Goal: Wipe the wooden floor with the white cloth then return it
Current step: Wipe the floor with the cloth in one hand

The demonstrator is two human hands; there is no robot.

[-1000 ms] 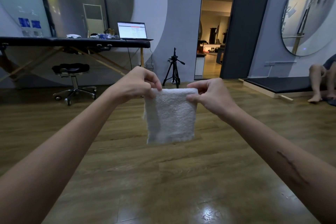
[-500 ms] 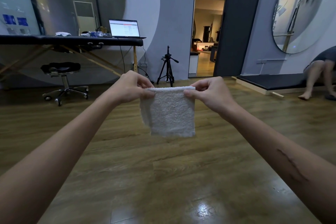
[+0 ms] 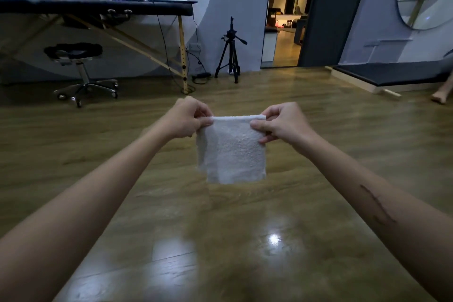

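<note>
Left hand point(image 3: 186, 119) and right hand point(image 3: 282, 122) pinch the folded white cloth point(image 3: 234, 149) by its 2 top corners, above the wooden floor point(image 3: 232, 240). Risk: either pinch slackens, the hanging layers below the fingers unfold or drop.

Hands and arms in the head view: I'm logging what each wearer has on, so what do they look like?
Both forearms are bare to the frame edge: no sleeves, gloves, watch or rings show. The left hand carries no markings. The right hand is likewise unadorned, but its forearm bears a long dark streak-like mark.
</note>
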